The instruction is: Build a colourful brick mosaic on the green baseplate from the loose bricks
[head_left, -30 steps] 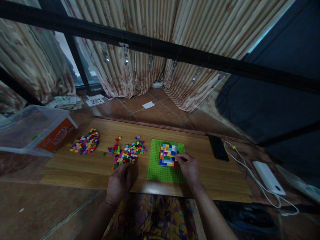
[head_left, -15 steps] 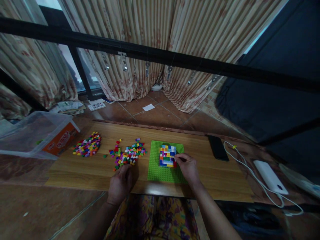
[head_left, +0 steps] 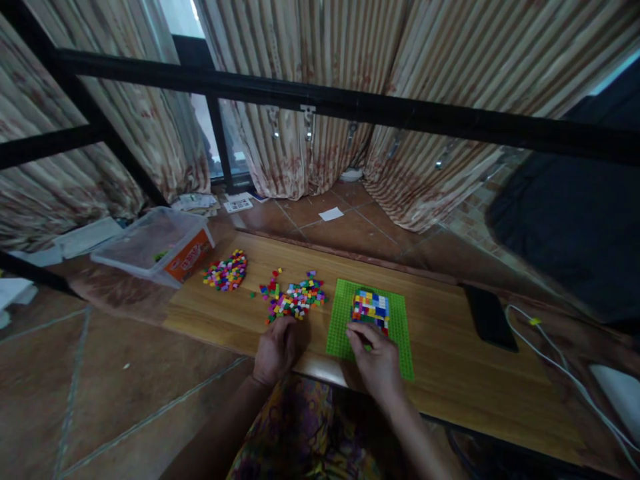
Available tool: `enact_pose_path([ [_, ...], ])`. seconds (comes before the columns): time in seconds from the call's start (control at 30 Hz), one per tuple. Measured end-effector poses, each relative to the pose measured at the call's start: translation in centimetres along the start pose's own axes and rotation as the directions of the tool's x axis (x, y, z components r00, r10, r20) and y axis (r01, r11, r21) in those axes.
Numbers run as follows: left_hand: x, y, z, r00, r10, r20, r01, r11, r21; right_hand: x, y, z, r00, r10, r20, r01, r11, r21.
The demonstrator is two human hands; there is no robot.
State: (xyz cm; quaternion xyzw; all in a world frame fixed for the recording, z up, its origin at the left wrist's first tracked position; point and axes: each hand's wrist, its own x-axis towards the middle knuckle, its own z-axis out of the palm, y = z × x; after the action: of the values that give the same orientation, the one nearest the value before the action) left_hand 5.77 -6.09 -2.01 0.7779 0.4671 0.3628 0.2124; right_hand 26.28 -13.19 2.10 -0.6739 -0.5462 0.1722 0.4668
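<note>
A block of multicoloured toy bricks (head_left: 371,305) stands on a green studded baseplate (head_left: 399,333). At the block's near left corner is my right hand (head_left: 377,357), thumb and forefinger pinched together; anything between the tips is too small to make out. The hand hides the block's near side. My left hand (head_left: 275,350) rests curled at the near edge of a spread-out pile of small bricks (head_left: 299,298). Its fingers are closed, and whatever they hold is hidden.
Farther left lies a second brick pile (head_left: 226,270), beside a clear plastic box (head_left: 150,243) with an orange label. A black phone (head_left: 489,317) lies on the wooden board (head_left: 450,373) at right, near a white cable (head_left: 565,367) and a white device (head_left: 617,393).
The view has turned left, so everything appears farther right. My right hand has gone from the block's right side to its near left corner. My left hand stays by the pile.
</note>
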Motion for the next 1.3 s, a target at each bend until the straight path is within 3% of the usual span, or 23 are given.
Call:
enact_pose_path([
  [0.13, -0.2, 0.4, -0.4, 0.999, -0.036, -0.021, 0.036, 0.999, -0.029, 0.6, -1.3, 4.0, 0.981, -0.079, 0.175, 0.082, 0.997, -0.010],
  [0.3, -0.3, 0.7, -0.7, 0.999, -0.053, -0.006, 0.053, 0.996, -0.078, 1.9, -1.4, 7.8, 0.957, -0.130, 0.258, 0.156, 0.984, -0.082],
  [0.43, -0.2, 0.9, -0.8, 0.998, -0.056, 0.019, 0.058, 0.994, -0.092, 2.3, -1.3, 9.5, 0.955, -0.161, 0.249, 0.220, 0.948, -0.230],
  [0.6, 0.1, 1.0, -0.7, 0.999, -0.041, 0.022, 0.043, 0.996, -0.078, 2.4, -1.7, 10.0, 0.945, -0.171, 0.281, 0.263, 0.906, -0.333],
  [0.83, 0.0, 0.5, -0.4, 1.000, -0.007, 0.010, 0.007, 0.999, -0.049, 1.9, -2.3, 9.0, 0.945, -0.159, 0.286, 0.239, 0.933, -0.270],
  [1.0, -0.1, 0.1, 0.0, 1.000, -0.006, 0.000, 0.006, 1.000, -0.005, 0.5, -1.7, 6.0, 0.978, -0.100, 0.185, 0.120, 0.988, -0.099],
  [1.3, 0.2, -0.2, 0.0, 0.998, 0.056, 0.004, -0.056, 0.998, 0.030, -1.4, -0.5, 1.1, 0.998, 0.040, 0.045, -0.043, 0.997, 0.064],
])
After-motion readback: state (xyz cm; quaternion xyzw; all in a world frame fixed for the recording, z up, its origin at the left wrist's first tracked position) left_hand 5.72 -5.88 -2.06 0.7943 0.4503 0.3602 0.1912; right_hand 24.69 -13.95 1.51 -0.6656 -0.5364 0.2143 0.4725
